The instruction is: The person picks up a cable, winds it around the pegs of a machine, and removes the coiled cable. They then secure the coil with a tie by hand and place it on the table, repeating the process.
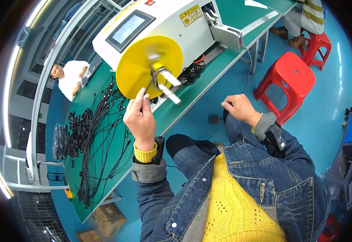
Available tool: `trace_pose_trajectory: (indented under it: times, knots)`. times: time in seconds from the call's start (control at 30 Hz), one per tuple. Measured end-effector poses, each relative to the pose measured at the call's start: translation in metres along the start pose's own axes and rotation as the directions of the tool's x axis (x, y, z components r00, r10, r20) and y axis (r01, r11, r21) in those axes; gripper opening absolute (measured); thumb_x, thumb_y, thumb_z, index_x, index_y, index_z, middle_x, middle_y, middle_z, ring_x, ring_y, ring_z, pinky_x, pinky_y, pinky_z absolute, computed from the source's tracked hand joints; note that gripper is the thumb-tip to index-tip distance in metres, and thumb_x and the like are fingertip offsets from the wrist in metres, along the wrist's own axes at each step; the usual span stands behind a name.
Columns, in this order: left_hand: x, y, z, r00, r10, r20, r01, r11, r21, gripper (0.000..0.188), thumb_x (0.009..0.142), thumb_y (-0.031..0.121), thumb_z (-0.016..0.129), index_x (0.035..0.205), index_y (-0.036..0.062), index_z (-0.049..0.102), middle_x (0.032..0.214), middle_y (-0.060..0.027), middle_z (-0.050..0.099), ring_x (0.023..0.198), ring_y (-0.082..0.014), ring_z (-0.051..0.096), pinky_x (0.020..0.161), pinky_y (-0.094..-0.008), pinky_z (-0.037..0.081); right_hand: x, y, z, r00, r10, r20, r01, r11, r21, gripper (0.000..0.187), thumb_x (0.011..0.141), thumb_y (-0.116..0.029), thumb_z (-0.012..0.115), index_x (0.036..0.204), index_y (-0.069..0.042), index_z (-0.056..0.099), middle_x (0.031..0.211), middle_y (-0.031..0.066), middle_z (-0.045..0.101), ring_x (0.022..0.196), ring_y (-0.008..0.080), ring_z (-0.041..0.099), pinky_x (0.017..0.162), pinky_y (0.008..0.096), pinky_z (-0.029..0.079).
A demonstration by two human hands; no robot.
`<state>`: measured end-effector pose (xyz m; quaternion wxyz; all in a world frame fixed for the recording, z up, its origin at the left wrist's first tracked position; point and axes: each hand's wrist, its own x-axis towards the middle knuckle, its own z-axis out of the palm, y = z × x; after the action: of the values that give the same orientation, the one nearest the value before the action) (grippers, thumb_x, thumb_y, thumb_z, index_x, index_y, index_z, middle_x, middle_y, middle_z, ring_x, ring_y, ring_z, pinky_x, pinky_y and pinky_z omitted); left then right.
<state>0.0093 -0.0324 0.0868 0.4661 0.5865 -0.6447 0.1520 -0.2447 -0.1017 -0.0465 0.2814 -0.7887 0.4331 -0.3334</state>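
- Yellow knit shows beneath the person's open denim jacket [192,197].
- The right hand [242,108] sits curled in above the right knee, fingers together, its palm hidden.
- The left hand [140,117] pinches a black cable [148,86] between thumb and fingertips; the cable runs up to the silver prongs [168,92], blurred, in front of a yellow disc [131,60].
- The disc is on the near side of a white machine [170,32], which stands on the green tabletop [79,197].
- Long black cables [99,141] lie heaped on the tabletop to the left.
- Beside the heap, at the far left edge, clear plastic bags [59,142] hold dark pieces too small to tell.
- Under the tabletop sits a cardboard box [110,219], contents hidden, with a second carton [88,236] beside it, cut off by the lower rim.
- At the right rim stands a dark grey bin [339,175]; its contents are too dim to identify.
- Beyond the tabletop's far side, a person in white [73,76] handles something unclear.
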Motion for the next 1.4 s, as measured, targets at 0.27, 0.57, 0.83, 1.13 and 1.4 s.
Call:
trace_pose_trajectory:
  times: [0.27,0.57,0.83,1.13,1.4]
  knots:
    - [-0.011,0.011,0.0,0.998,-0.066,0.013,0.067,0.998,-0.018,0.019,0.081,0.003,0.059,0.099,0.0004,0.063,0.064,-0.0104,0.052,0.054,-0.0175,0.049,0.05,-0.0278,0.04,0.001,0.003,0.003,0.998,0.024,0.056,-0.024,1.0,0.001,0.021,0.076,-0.021,0.058,0.072,-0.001,0.064,0.064,0.0183,0.059,0.064,0.0353,0.058,0.059,0.0421,0.046]
    - [-0.017,0.021,0.016,0.998,-0.07,-0.001,0.07,0.997,0.021,0.022,0.082,0.003,0.058,0.103,-0.0017,0.06,0.066,-0.0108,0.053,0.054,-0.0196,0.05,0.049,-0.0286,0.04,0.014,-0.004,0.001,0.995,-0.001,0.1,-0.002,0.999,0.032,0.019,0.076,-0.019,0.057,0.074,-0.001,0.064,0.064,0.0175,0.059,0.063,0.0344,0.058,0.059,0.041,0.046]
    - [0.019,0.04,0.02,0.971,0.217,0.098,-0.238,0.883,0.405,0.021,0.076,0.009,0.062,0.096,-0.0001,0.061,0.072,-0.0097,0.052,0.062,-0.0244,0.051,0.054,-0.0335,0.041,0.06,-0.075,-0.016,0.946,-0.298,-0.125,0.318,0.928,0.193,0.021,0.076,-0.02,0.061,0.072,0.001,0.061,0.063,0.0168,0.057,0.058,0.0343,0.055,0.054,0.0379,0.044]
    - [0.022,0.045,0.017,0.967,0.105,0.233,-0.191,0.903,0.385,0.026,0.072,0.011,0.062,0.095,-0.0011,0.06,0.076,-0.0112,0.048,0.076,-0.0282,0.047,0.067,-0.0378,0.039,0.091,-0.1,-0.01,0.969,-0.211,0.127,0.14,0.898,0.417,0.028,0.068,-0.021,0.073,0.082,0.0,0.06,0.069,0.0117,0.058,0.057,0.0226,0.055,0.053,0.0314,0.044]
    - [0.017,0.034,0.022,0.965,-0.02,0.26,-0.075,0.934,0.348,0.048,0.079,0.008,0.048,0.122,-0.0116,0.035,0.109,-0.0283,0.041,0.097,-0.0398,0.043,0.087,-0.0421,0.036,0.118,-0.089,-0.001,0.842,-0.462,-0.28,0.531,0.804,0.269,0.078,0.055,-0.023,0.082,0.119,0.0,0.045,0.108,0.0145,0.054,0.081,0.0227,0.058,0.07,0.0282,0.049]
